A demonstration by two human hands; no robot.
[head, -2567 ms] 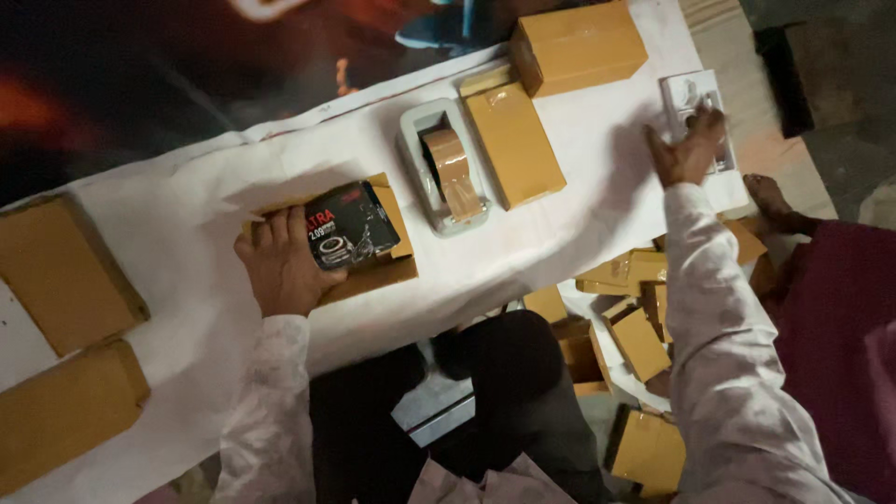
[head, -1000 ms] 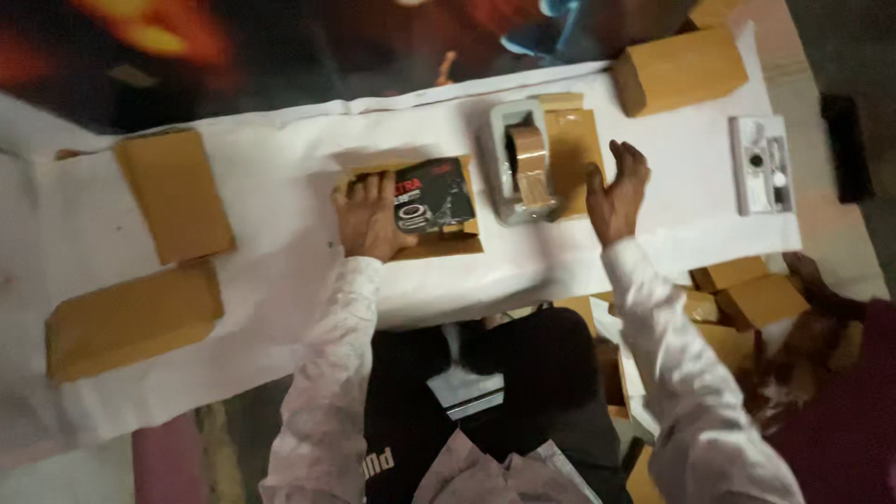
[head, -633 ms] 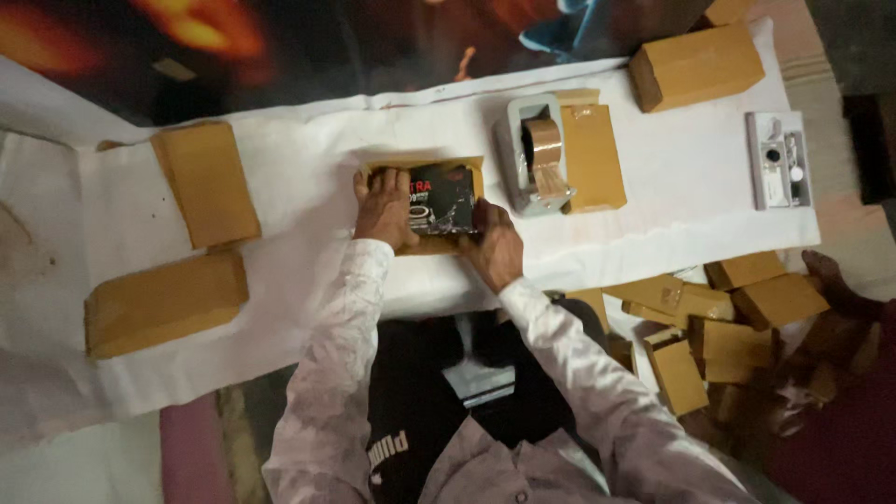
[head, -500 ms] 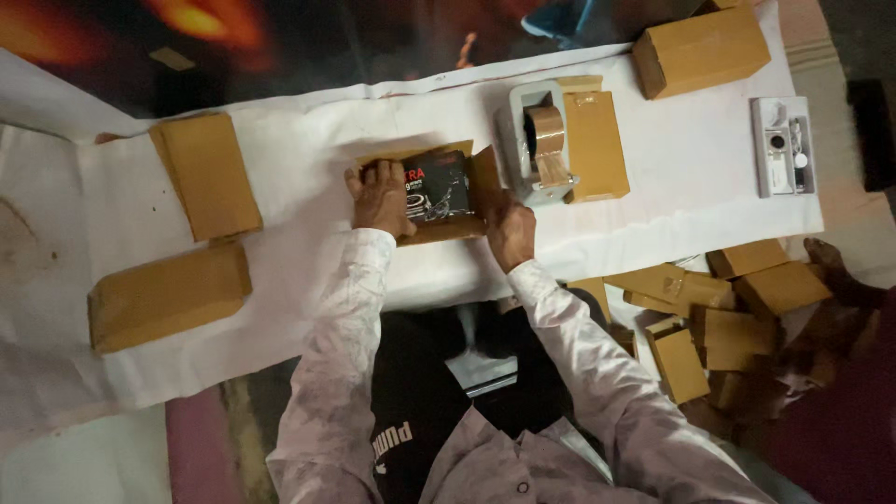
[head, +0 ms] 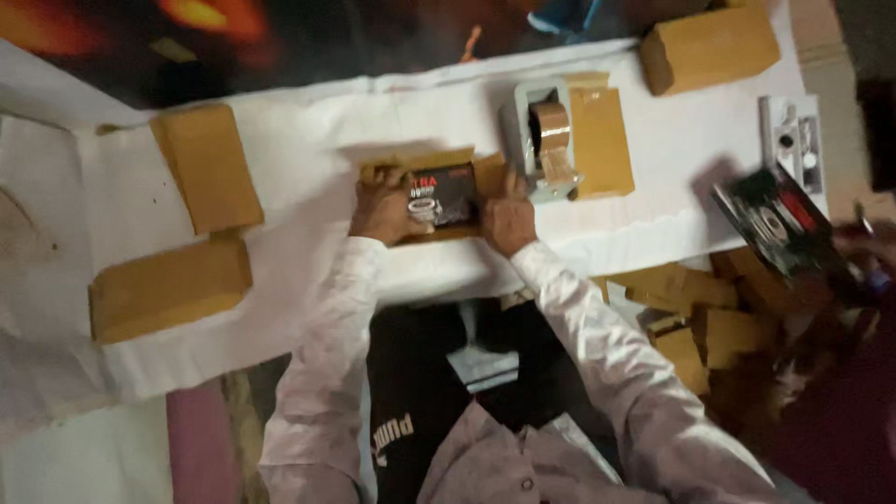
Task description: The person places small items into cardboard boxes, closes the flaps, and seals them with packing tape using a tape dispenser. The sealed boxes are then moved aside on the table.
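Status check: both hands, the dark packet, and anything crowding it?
Left hand and right hand pressed on either side of the dark packet, which sits in an open brown box. Tape dispenser close by on the right, apart from the packet.

A small dark packet [head: 442,195] with a glossy printed face, red and white markings and a round picture on it, lies flat in an open brown cardboard box [head: 485,173]. The box sits on the white-covered tabletop [head: 308,243], near its front edge and about midway along it. Its flaps are folded open: one stands up along the far side, another sticks out at the right end. The packet fills most of the box, with brown card showing around it.
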